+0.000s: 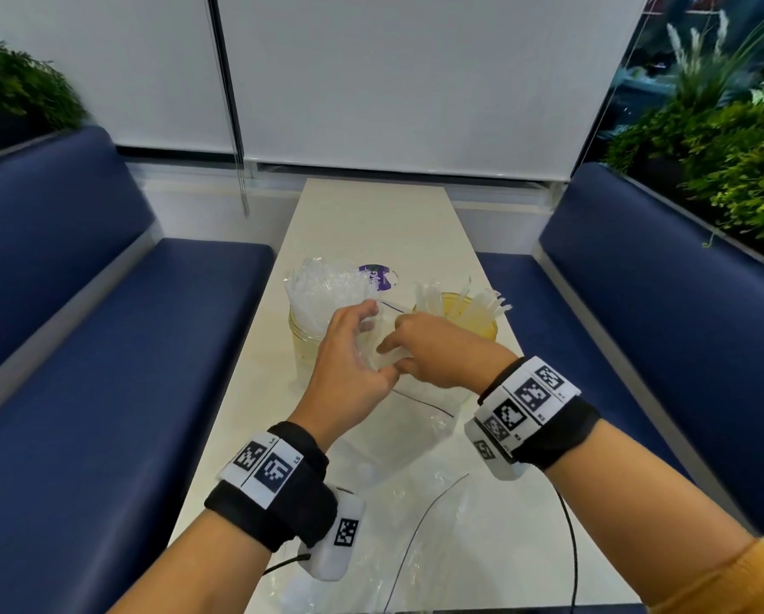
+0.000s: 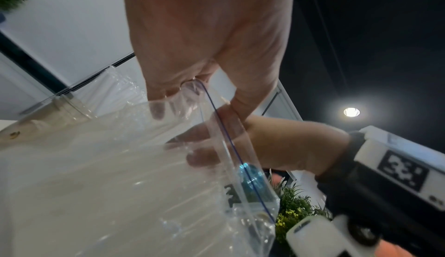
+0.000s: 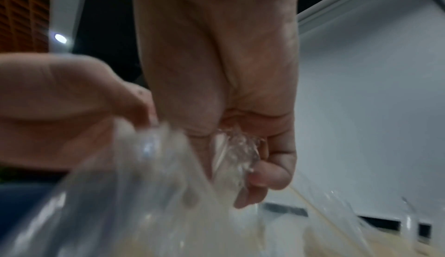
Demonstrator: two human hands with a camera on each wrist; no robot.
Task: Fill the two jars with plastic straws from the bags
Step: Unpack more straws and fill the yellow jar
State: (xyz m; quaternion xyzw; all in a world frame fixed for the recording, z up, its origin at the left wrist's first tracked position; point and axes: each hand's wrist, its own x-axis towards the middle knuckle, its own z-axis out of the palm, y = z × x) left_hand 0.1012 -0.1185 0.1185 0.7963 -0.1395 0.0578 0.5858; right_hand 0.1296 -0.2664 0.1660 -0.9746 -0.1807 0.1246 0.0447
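A booth of dark blue padded benches (image 1: 105, 347) flanks a long cream table (image 1: 371, 223) running to white roller blinds (image 1: 393, 82). Mid-table, nearer the left edge, a clear glass jar (image 1: 304, 343) brims with clear plastic straws (image 1: 322, 288); toward the right edge a yellow-tinted jar (image 1: 488, 330) holds a looser fan of them. In front of the jars, my left hand (image 1: 349, 361) and right hand (image 1: 442, 352) each pinch the mouth of a clear zip bag with a blue seal line (image 2: 228, 143), my fingers curled round its plastic.
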